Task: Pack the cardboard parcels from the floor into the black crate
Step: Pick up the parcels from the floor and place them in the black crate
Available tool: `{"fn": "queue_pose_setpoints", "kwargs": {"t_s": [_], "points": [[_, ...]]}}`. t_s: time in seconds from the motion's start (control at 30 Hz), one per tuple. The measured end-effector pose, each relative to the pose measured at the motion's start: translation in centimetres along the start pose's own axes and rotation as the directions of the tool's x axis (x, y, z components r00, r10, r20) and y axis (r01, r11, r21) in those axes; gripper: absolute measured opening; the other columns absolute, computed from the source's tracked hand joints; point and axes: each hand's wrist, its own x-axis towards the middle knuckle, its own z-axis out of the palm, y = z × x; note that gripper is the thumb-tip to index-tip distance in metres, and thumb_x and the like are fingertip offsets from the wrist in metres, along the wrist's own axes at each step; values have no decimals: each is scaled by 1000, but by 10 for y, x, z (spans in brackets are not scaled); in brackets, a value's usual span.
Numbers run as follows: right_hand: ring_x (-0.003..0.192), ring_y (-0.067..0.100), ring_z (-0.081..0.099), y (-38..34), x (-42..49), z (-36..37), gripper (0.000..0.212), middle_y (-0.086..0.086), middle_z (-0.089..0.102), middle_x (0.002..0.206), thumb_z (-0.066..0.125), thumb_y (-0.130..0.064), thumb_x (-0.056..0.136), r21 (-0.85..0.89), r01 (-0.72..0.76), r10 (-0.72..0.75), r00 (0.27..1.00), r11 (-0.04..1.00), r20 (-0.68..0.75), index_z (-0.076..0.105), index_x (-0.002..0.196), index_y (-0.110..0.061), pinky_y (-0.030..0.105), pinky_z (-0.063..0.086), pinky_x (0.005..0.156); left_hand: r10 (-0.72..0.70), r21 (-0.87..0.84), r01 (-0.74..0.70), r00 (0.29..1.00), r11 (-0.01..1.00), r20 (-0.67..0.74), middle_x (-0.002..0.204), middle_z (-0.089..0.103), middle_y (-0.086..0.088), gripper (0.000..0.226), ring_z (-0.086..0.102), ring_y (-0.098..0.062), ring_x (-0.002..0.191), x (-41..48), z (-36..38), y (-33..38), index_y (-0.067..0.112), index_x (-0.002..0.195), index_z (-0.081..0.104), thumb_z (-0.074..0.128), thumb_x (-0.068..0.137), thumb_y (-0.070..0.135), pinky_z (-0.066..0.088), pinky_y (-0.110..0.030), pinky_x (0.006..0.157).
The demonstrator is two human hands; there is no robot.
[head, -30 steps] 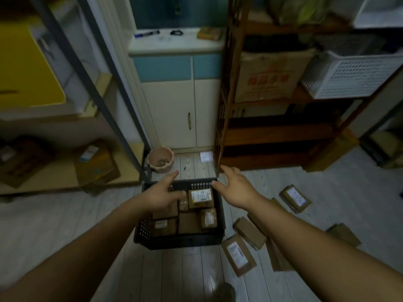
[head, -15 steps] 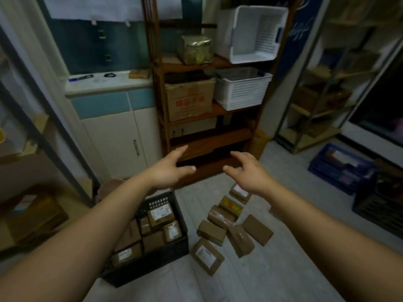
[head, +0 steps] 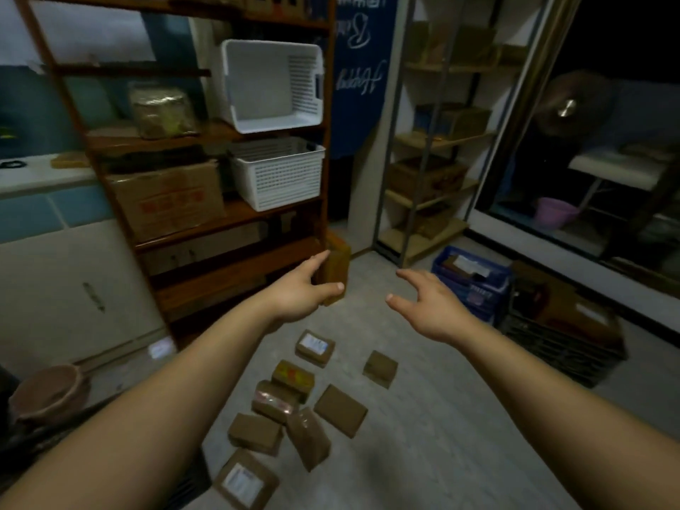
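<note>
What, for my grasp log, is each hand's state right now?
Left hand: open, fingers spread, holding nothing.
Right hand: open, fingers relaxed, holding nothing.

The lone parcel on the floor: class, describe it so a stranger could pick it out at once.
Find the wooden shelves holding two white baskets, then look down to the parcels scattered on the floor in front. The lone parcel lies right of that cluster, nearest the right hand. It is plain brown, unlabelled, and touches no other parcel.
</note>
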Motion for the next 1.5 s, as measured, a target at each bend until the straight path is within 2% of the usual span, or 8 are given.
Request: {"fn": "queue_pose_setpoints", "kwargs": {"t_s": [0.3,0.47,0.73,0.93,1.1,1.27,1.4,1.5], "points": [[139,20,31,105,75,-48,65,2,29,153,52,-48,92,6,-29,29,998,1000,55,29,148,-26,33,28,111,-128,-35,130,991,991,47,157,18,3,73,25,-22,142,112,62,19,38,149,15,57,89,43,28,-40,114],[141,21,27,139,160,-43,66,5,25,155,51,-48,93,-30,-9,13,990,1000,139,27,150,-24,31,23,112,-169,-50,171,985,984,34,154,27,-9,75,35,-30,137,205,70,13,34,150,14,58,89,42,32,-47,112],[140,19,29,197,302,-64,67,4,26,155,51,-48,93,-48,-44,53,973,998,224,27,150,-23,30,23,112,-185,-96,190,981,977,55,156,23,-5,73,32,-27,138,377,82,26,31,150,15,56,91,41,32,-41,113],[140,22,29,252,395,-64,66,4,26,155,53,-46,93,-49,-73,84,953,996,291,28,149,-22,32,25,111,-305,-156,308,951,938,44,158,16,-1,73,23,-24,143,443,99,5,25,151,13,53,93,40,26,-33,111],[139,25,32,316,465,-18,69,7,26,155,56,-41,93,-8,-113,103,868,994,487,25,151,-17,33,32,108,-520,-280,494,854,823,-22,158,18,-7,76,28,-29,141,466,146,-40,23,152,12,55,92,39,29,-39,111],[140,25,31,404,513,25,75,7,22,157,55,-43,94,-66,-76,101,720,995,687,16,152,-17,34,31,112,-738,-488,613,668,621,-99,156,21,-7,73,28,-29,141,484,227,-70,18,151,14,56,93,32,27,-35,111],[140,25,32,472,538,68,74,5,23,157,55,-43,93,-115,-52,121,646,992,753,17,152,-19,33,32,109,-856,-521,711,511,472,-77,146,39,-10,79,44,-26,129,504,299,-107,17,150,19,63,87,36,35,-35,109],[141,26,29,507,549,116,72,5,20,158,53,-43,94,-121,-36,117,630,992,768,16,152,-21,36,32,111,-874,-550,721,484,421,-34,148,36,-9,78,40,-23,131,520,348,-148,14,150,21,64,87,31,35,-33,107]]}}
